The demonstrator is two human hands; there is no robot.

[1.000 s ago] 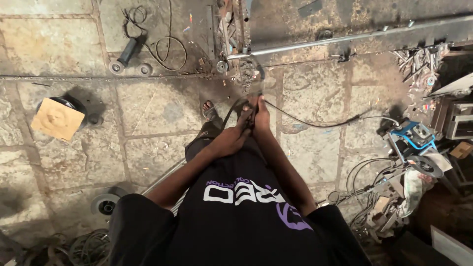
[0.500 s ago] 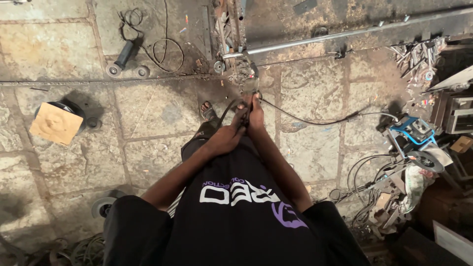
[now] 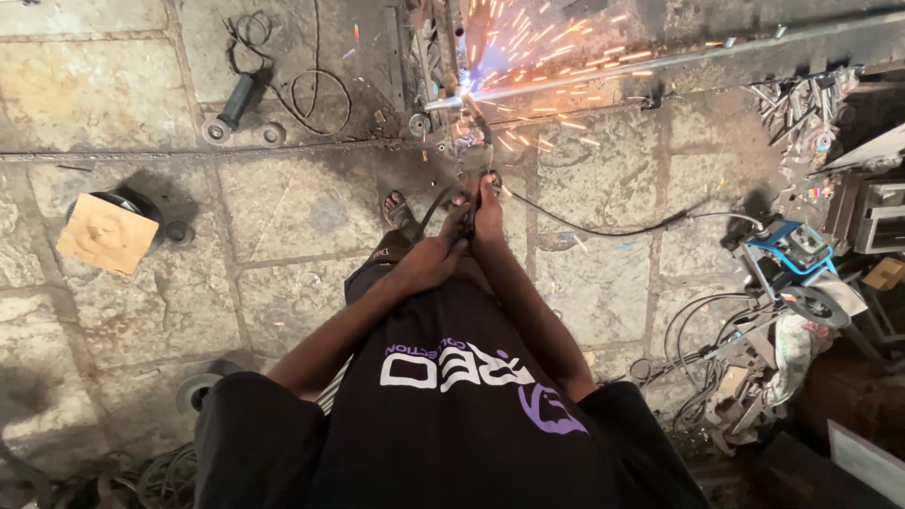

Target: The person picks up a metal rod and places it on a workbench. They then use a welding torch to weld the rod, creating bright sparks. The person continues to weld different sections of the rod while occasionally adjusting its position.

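Both hands, left hand and right hand, are wrapped round the dark welding electrode holder. Best results are had if the arc is kept short on the long grey steel bar, sparks watched.

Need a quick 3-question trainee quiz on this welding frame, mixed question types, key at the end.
1. True or false: sparks fly where the electrode holder meets the long metal bar.
2. Which hand sits further forward on the holder: left hand or right hand?
3. Multiple choice: the blue-framed machine lies A) on the person's left, B) on the person's right, C) beyond the bar.

Key: 1 true; 2 right hand; 3 B.
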